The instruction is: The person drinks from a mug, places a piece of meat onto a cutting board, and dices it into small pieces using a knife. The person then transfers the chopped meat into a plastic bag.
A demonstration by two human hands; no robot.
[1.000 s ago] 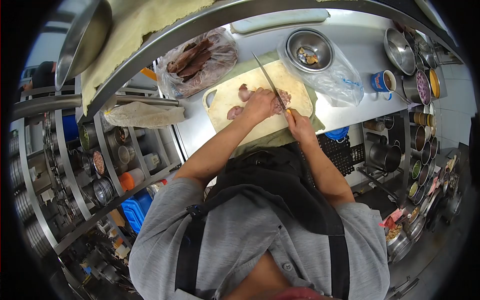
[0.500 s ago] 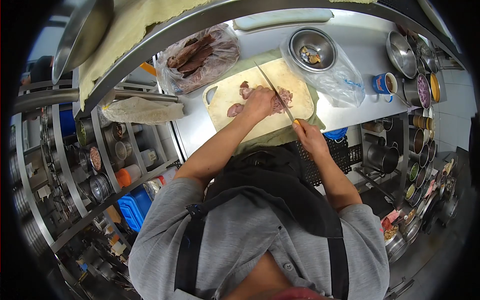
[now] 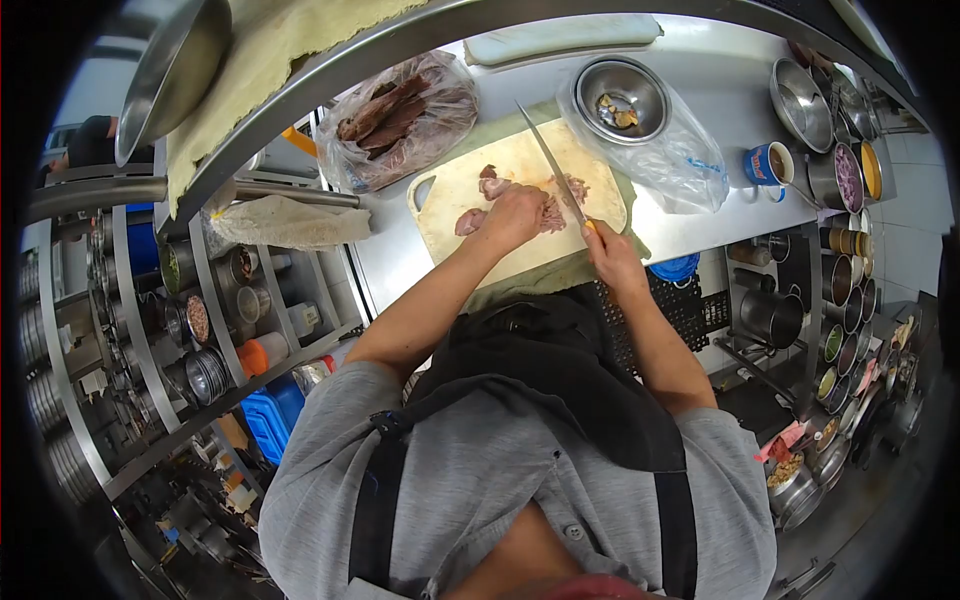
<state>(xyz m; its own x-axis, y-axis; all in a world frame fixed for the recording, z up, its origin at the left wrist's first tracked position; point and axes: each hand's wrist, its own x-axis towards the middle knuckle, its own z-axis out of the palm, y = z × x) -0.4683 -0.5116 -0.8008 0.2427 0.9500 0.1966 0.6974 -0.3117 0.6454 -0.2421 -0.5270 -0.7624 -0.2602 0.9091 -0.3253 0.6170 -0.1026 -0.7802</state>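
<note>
A long knife with a yellow handle is gripped in my right hand, its blade slanting up and to the left over a white cutting board. My left hand is closed, fingers curled over meat at the blade's left side; most of that meat is hidden under it. Finely cut meat lies beside the left fingertips, with more on the blade's far side. Two larger chunks sit left of the hand: one meat chunk farther back and another meat chunk nearer me. A green cloth lies under the board.
Behind the board are a plastic bag of dark meat and a steel bowl on a clear bag. A blue can and several pots stand right. A metal shelf bar crosses overhead. Racks of containers flank the counter.
The knife has shifted slightly up and right, away from my left fingers. My right hand turned a little with it. My left hand stays nearly in place on the meat.
</note>
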